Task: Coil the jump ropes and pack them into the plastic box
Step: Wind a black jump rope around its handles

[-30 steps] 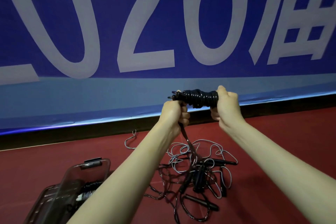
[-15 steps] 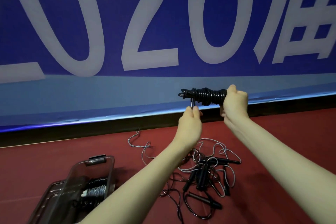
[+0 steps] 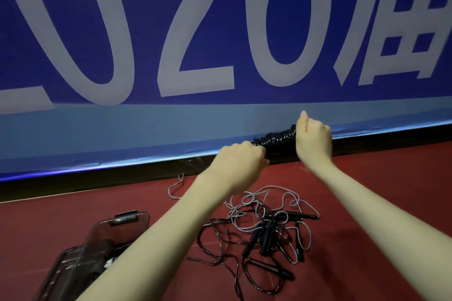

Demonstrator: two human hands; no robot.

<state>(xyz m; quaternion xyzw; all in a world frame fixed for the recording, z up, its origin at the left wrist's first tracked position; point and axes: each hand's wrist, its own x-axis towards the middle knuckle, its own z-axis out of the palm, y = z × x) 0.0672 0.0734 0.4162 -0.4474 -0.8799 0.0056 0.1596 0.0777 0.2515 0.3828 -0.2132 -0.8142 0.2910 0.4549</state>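
Head view, single frame. Both arms extended toward centre right of frame. Coiled black jump rope (image 3: 278,138) held horizontally in the air between the two hands, in front of the lower edge of the blue banner (image 3: 220,32). Right hand (image 3: 314,138) grasps the right end of the coil, fingers curled round it, thumb raised. Left hand (image 3: 241,160) clenched round the left end; the part inside the fist is hidden.

Lower centre right: pile of loose jump ropes (image 3: 269,230) on the red floor (image 3: 367,190), grey and dark cords tangled, several black handles lying among them. One grey cord end trails toward upper left of the pile.

Lower left: clear plastic box (image 3: 73,266) on the floor, lid (image 3: 117,230) tilted up, dark coiled rope inside, partly hidden by the left forearm.
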